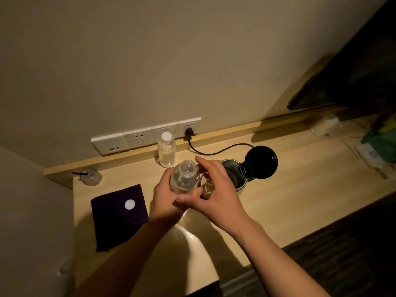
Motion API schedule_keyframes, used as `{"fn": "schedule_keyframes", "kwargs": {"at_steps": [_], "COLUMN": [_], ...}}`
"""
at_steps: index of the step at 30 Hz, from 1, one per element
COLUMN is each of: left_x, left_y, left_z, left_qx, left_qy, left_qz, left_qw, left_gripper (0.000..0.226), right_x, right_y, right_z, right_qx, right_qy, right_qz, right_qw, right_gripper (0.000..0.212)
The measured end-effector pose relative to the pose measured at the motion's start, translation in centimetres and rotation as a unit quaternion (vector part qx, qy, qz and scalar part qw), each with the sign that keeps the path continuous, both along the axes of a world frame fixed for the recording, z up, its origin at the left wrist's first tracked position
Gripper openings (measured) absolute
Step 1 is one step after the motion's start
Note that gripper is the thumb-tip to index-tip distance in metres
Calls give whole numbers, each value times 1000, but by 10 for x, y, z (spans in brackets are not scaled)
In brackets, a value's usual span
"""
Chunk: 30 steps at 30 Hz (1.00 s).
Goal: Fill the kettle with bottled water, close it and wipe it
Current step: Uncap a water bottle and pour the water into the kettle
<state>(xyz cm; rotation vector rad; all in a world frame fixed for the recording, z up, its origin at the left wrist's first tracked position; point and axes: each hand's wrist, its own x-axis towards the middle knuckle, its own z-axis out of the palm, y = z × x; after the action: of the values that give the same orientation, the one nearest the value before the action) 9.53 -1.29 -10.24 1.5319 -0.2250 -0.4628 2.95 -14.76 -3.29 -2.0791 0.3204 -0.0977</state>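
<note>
Two bare forearms reaching in from bottom edge over pale wood desk point(278, 189). Left hand point(165, 200) wrapped round lower body of clear bottle point(184, 177), fingers curled and pressing on it, bottle uncapped and tipped toward camera, neck end facing up and back. Right hand point(216, 189) beside it, thumb laid across bottle's near side, touching left hand; fingers spread loose over the bottle's far side, index extended toward the neck. Unclear whether right fingers actually clamp the bottle.

Left of hands: dark purple cloth point(120, 217) flat on desk, folded square, loose white cap point(129, 204) resting on top.

Just behind right hand: kettle point(234, 174), metal body, mouth open, black lid point(262, 161) swung up and back on hinge. Water level inside not readable.

Further back: second bottle point(166, 152), upright, white cap on, near wall. Small glass jar with black stick point(90, 176) at far left desk corner. Black cord point(216, 150) running from kettle area to plug in white socket strip point(147, 136) on wall.
</note>
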Motion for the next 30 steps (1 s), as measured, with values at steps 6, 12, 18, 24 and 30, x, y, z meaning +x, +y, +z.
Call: {"fn": "schedule_keyframes", "kwargs": {"at_steps": [6, 12, 18, 24, 30], "left_x": [6, 8, 13, 19, 26], "left_y": [-4, -12, -21, -28, -29], "left_z": [3, -5, -15, -11, -4], "left_qx": [110, 129, 172, 205, 216], "left_qy": [-95, -257, -339, -162, -112], "left_qz": [-50, -100, -160, -192, -208], "left_qw": [988, 952, 911, 946, 947], "left_gripper": [58, 53, 54, 49, 72], "right_x": [-76, -115, -111, -104, -109], "right_y": [-39, -65, -75, -77, -76], "right_z": [-62, -170, -223, -229, -231], "right_qx": [-146, -296, -317, -362, -361], "right_qy": [-66, 159, 206, 205, 185], "right_qz": [-171, -153, -133, -117, -111], "right_qw": [972, 929, 916, 902, 907], "right_gripper": [74, 96, 98, 101, 94]}}
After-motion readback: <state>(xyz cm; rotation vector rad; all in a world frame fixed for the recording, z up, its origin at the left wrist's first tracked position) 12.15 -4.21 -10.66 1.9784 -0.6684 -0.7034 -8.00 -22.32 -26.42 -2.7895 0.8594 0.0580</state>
